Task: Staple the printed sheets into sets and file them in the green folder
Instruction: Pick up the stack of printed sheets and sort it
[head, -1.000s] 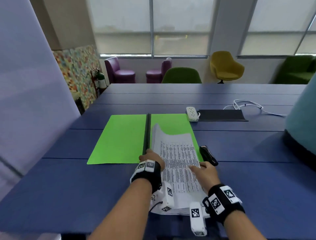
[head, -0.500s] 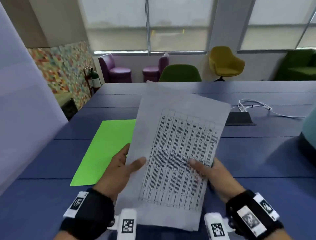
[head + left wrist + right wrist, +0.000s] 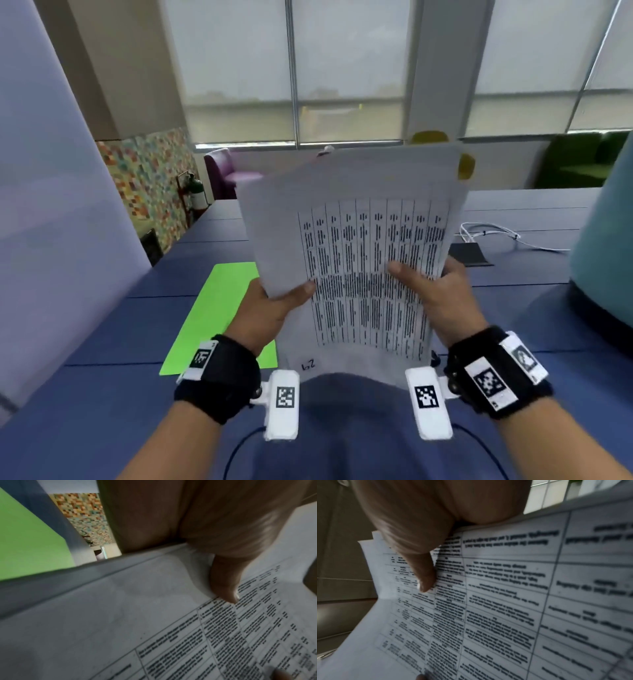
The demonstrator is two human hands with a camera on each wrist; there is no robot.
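A stack of printed sheets (image 3: 356,246) with table text stands nearly upright in front of me, above the blue table (image 3: 102,342). My left hand (image 3: 274,308) grips its left edge, thumb on the front, fingers behind. My right hand (image 3: 435,294) grips the right edge the same way. The left wrist view shows the thumb (image 3: 224,582) pressed on the printed sheets (image 3: 154,628); the right wrist view shows the other thumb (image 3: 424,574) on the printed sheets (image 3: 505,601). The green folder (image 3: 212,318) lies open on the table behind the paper, mostly hidden. No stapler shows.
A black pad (image 3: 469,255) and a white cable (image 3: 496,233) lie on the table at the right. A teal rounded object (image 3: 606,260) stands at the right edge. Chairs line the windows at the back, and a pale panel (image 3: 51,240) rises on the left.
Both hands picked the sheets up off the folder and raised them from flat on the table to nearly upright before me. The view tilted upward.
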